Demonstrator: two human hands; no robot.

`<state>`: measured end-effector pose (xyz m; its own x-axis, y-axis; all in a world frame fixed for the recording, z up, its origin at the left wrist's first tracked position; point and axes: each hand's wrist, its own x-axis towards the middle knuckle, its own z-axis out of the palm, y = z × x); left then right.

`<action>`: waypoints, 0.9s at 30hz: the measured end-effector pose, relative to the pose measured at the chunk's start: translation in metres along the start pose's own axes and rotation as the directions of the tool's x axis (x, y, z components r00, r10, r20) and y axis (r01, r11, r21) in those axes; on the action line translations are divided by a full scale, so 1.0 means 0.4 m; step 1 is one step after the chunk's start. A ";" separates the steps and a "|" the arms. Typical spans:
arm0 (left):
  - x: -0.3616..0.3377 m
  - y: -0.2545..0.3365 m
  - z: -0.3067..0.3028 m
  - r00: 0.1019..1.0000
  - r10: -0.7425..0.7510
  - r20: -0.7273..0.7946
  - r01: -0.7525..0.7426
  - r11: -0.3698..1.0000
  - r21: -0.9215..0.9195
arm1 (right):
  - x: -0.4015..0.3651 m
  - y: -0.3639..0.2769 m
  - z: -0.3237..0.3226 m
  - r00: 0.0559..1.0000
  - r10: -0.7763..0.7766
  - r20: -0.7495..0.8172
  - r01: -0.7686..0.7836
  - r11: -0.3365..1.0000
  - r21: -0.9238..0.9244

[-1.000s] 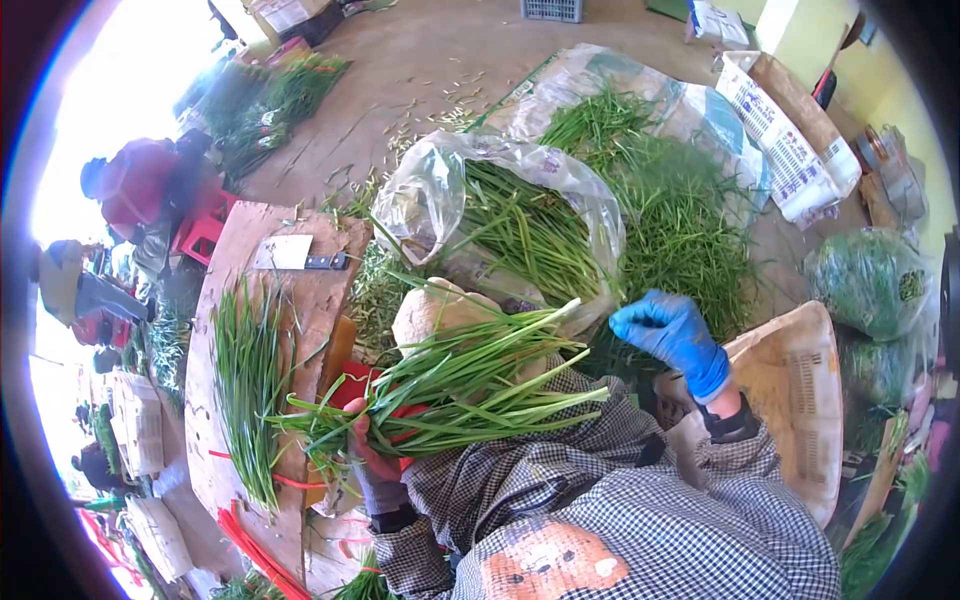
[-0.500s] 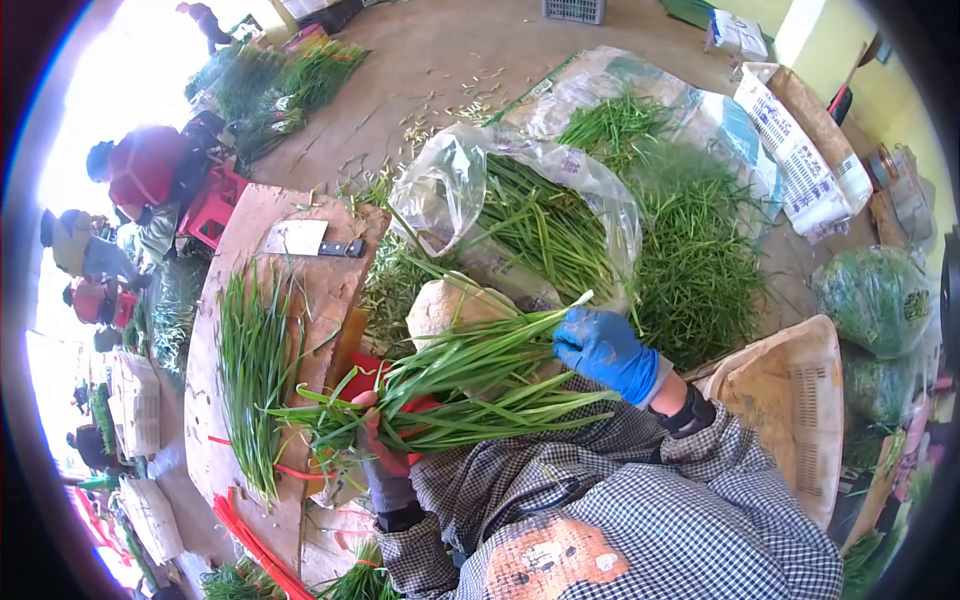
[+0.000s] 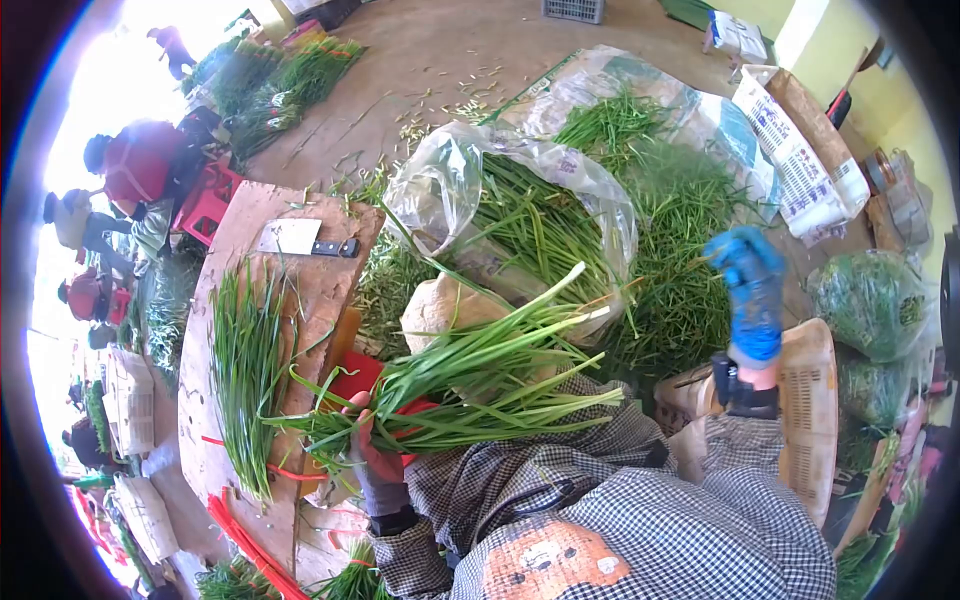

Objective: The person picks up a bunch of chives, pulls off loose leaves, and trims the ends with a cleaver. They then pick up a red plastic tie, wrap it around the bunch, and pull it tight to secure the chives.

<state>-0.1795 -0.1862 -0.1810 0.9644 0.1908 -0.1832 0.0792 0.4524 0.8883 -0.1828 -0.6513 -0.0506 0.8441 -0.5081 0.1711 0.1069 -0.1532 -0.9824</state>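
Note:
My left hand (image 3: 375, 450) is closed around a loose bunch of garlic chives (image 3: 480, 385), whose leaves fan out to the right across my lap with pale ends at the upper right. My right hand (image 3: 748, 285), in a blue glove, is raised apart from the bunch, over the edge of the heap of loose green leaves (image 3: 690, 250). Its fingers are bent but look parted, somewhat blurred, and I see nothing held in them. Left of my left hand, a row of garlic chives (image 3: 245, 370) lies on a wooden board (image 3: 225, 230).
A cleaver (image 3: 295, 238) lies at the board's far end, red ties (image 3: 250, 545) near its front. Beyond the bunch stands an open plastic bag of greens (image 3: 545, 225). A crate (image 3: 810, 420) is at my right. Several people (image 3: 145, 170) are at the left.
My right hand has let go of the chive ends and moved right and up, away from the bunch. My left hand still holds the bunch in nearly the same place.

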 end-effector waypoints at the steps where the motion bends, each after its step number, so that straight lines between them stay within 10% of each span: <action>1: -0.005 0.002 0.004 1.000 -0.004 -0.012 0.004 1.000 0.012 | 0.008 0.000 -0.035 0.988 -0.105 -0.109 0.100 0.994 -0.050; 5: -0.018 0.010 0.018 0.999 -0.037 -0.003 0.037 0.999 0.004 | 0.006 0.051 -0.137 0.988 0.135 0.073 -0.099 0.925 -0.368; 11: -0.045 0.008 0.061 0.997 0.046 -0.060 -0.045 0.999 0.004 | -0.099 0.062 0.039 0.830 0.319 0.457 -0.227 0.943 -0.244; 13: -0.048 0.009 0.051 0.998 0.036 -0.050 -0.037 0.999 -0.020 | -0.098 0.112 0.074 0.831 0.084 0.549 -0.020 0.992 -0.122; 21: -0.070 0.018 0.055 0.999 0.018 -0.047 -0.016 0.999 0.042 | -0.134 0.164 0.184 0.757 -0.068 0.650 0.446 0.780 -0.438; 27: -0.070 0.006 0.044 0.997 0.053 -0.052 -0.053 0.999 0.009 | -0.151 0.212 0.244 0.631 0.149 0.761 0.496 0.677 -0.544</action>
<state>-0.2017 -0.2058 -0.1661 0.9529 0.2594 -0.1569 0.0303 0.4335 0.9007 -0.1736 -0.5510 -0.1517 0.9486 0.3017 -0.0959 0.2051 -0.8164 -0.5398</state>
